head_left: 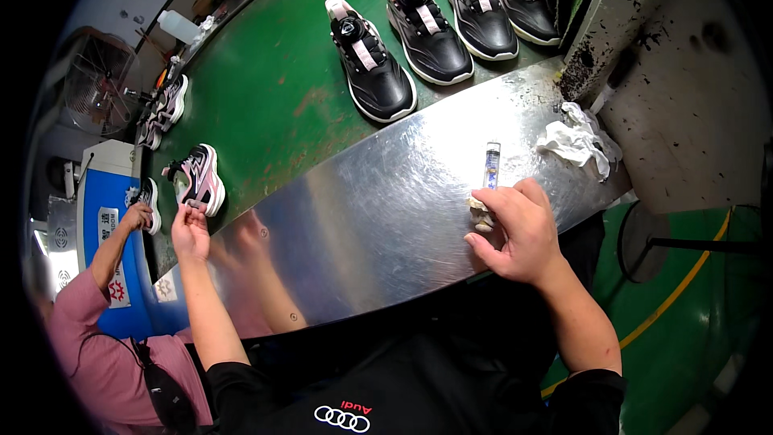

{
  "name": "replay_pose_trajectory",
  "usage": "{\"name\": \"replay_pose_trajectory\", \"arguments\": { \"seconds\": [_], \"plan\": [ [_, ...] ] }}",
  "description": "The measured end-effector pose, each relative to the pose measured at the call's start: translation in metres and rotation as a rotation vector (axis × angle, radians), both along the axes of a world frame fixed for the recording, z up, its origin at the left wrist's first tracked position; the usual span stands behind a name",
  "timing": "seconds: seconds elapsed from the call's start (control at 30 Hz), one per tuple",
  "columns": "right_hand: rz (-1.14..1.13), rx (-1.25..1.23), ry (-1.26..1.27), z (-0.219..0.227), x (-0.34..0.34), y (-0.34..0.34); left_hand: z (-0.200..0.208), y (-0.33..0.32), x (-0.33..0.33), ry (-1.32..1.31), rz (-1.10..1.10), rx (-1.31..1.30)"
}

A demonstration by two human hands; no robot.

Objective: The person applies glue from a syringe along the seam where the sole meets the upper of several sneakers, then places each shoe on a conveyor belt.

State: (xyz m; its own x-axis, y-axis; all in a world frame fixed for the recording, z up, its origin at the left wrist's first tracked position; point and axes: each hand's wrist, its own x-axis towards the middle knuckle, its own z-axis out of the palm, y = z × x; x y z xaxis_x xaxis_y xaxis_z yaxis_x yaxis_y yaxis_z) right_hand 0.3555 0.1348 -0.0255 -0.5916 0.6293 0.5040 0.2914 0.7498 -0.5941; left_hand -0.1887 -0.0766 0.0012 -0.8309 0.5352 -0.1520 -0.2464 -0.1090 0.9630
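My left hand (191, 234) reaches to the belt's left edge, with its fingers closed at the lower end of a pink and black sneaker (206, 178). A small greyish piece shows at the fingertips; I cannot make out what it is. Above the metal ledge, my right hand (522, 232) pinches a slim, clear syringe-like tube (492, 163) between thumb and fingers. The tube stands nearly upright, with blue markings and whitish-brown crust around its lower end.
Several black sneakers (372, 72) with pink straps line the far side of the green belt (274, 113). Crumpled white paper (581, 141) lies on the metal ledge (386, 201), beside a stained panel (684, 72). At left, a person in pink (133, 346) handles another sneaker (150, 203).
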Motion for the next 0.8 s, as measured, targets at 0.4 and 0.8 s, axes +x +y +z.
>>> {"name": "replay_pose_trajectory", "arguments": {
  "seconds": [0.4,0.8],
  "plan": [
    [-0.002,-0.016,0.011,-0.002,-0.004,-0.004,0.046,-0.018,0.223,0.272,-0.415,0.141],
    [-0.067,-0.606,0.320,-0.001,0.016,-0.021,0.008,0.016,0.190,0.021,-0.280,-0.037]
  ]
}}
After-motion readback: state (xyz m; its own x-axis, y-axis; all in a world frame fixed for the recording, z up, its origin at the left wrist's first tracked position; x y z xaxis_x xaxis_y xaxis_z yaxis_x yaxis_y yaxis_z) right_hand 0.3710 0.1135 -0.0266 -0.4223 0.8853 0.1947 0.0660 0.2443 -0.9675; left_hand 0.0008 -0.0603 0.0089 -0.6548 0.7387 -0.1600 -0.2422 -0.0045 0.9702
